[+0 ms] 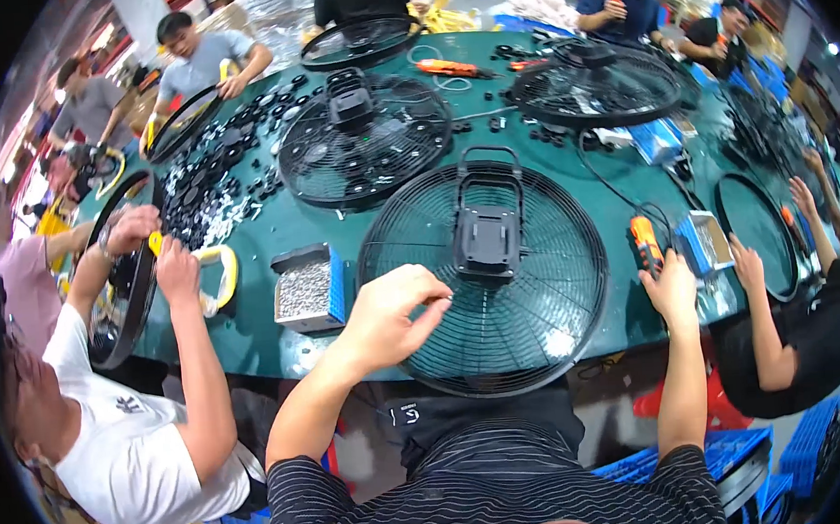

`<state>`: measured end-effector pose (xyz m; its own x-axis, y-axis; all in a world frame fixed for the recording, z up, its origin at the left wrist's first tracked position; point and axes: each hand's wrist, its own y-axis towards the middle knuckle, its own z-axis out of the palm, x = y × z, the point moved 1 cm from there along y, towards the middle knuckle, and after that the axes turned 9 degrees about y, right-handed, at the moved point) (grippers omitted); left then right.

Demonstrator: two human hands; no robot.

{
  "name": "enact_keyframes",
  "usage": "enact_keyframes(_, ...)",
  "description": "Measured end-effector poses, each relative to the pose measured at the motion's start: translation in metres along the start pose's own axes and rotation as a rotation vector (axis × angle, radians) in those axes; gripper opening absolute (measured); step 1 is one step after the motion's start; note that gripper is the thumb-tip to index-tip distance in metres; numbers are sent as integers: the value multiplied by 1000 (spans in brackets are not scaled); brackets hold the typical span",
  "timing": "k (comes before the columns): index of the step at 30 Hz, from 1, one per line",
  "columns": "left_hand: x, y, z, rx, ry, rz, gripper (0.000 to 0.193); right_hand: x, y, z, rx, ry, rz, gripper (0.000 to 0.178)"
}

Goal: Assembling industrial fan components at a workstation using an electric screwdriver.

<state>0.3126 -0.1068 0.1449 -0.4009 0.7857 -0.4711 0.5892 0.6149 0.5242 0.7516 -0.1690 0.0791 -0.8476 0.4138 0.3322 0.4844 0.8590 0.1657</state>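
1. Right in front of me, the big black fan grille (415, 335) lies at the middle of the table's (249, 327) near edge, its rim jutting a little over it.
2. On top sits the dark motor housing (487, 241), with a looped bracket (488, 150) reaching toward the far edge.
3. My left hand (394, 312) is above the grille's left part, thumb and forefinger nearly meeting; whether a small piece is between them, I cannot tell.
4. Over to my right hand (672, 291), near the table's near edge: fingers partly curled, touching the lower end of an orange power driver (644, 239). How firm a hold, I cannot tell.
5. Just left of the grille, a box of small metal pieces (307, 289) stands by the near edge.
6. Beyond the driver, toward the right edge, there's a smaller blue box (706, 242).
7. Farther across, another fan grille (369, 154) lies flat beside scattered black parts (205, 180).
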Motion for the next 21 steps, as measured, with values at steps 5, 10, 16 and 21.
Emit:
enact_keyframes(5, 8, -8, 1, 10, 12, -23, 9, -17, 14, 21, -19, 17, -18, 48)
enact_keyframes(10, 6, 10, 11, 100, -90, -19, 8, -39, 11, 5, 14, 541, 14, 51)
enact_keyframes(16, -14, 28, 24, 152, -238, -94, 7, 39, -7, -48, 44, 1431, -112, 53)
enact_keyframes(21, -27, 52, 64, 241, -298, -49, 7, 64, -31, -63, -25, 1692, -148, 50)
